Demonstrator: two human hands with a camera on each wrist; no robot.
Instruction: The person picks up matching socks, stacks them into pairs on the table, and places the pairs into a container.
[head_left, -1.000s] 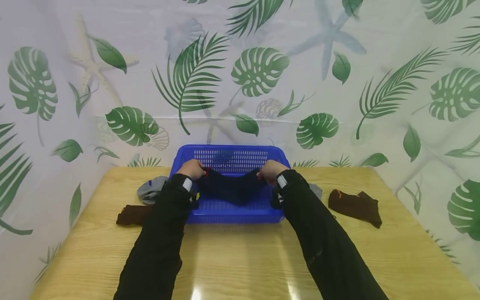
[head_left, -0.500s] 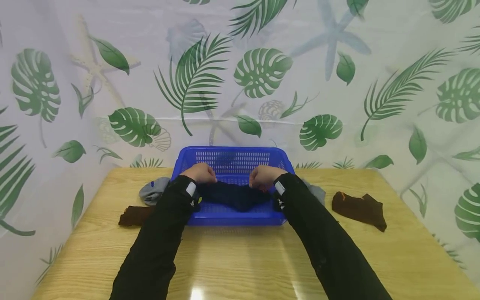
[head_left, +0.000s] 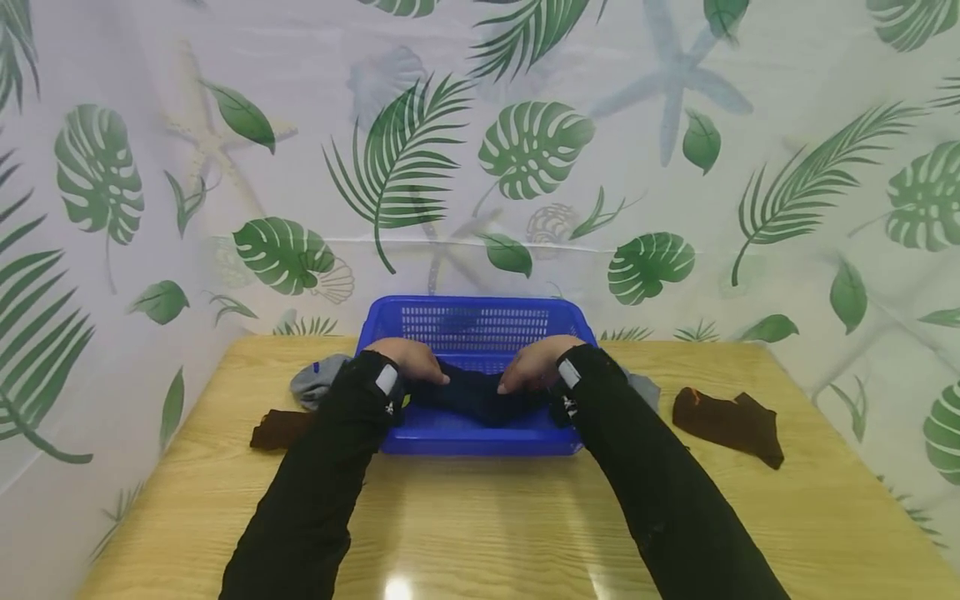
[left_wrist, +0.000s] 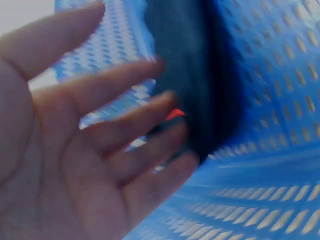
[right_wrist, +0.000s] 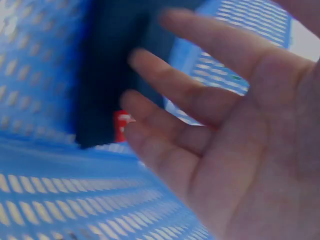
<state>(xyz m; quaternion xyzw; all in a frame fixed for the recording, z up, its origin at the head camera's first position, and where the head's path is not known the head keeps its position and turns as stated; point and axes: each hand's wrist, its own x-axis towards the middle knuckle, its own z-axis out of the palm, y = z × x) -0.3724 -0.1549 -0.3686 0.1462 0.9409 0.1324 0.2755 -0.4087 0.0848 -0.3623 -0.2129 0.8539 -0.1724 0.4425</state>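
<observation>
Navy cloth [head_left: 480, 403] lies in the blue basket [head_left: 483, 446] — left grip [head_left: 412, 360] and right grip [head_left: 534, 363] at its ends, fingers [left_wrist: 112, 86] apart.

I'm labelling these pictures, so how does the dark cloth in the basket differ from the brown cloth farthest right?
The dark cloth has red details, the brown cloth an orange one. The dark cloth is inside the basket; the brown cloth lies on the table. Both look like soft fabric.

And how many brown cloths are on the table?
2: one brown cloth at left, partly behind the left sleeve; another brown cloth at right. Others may be hidden.
</observation>
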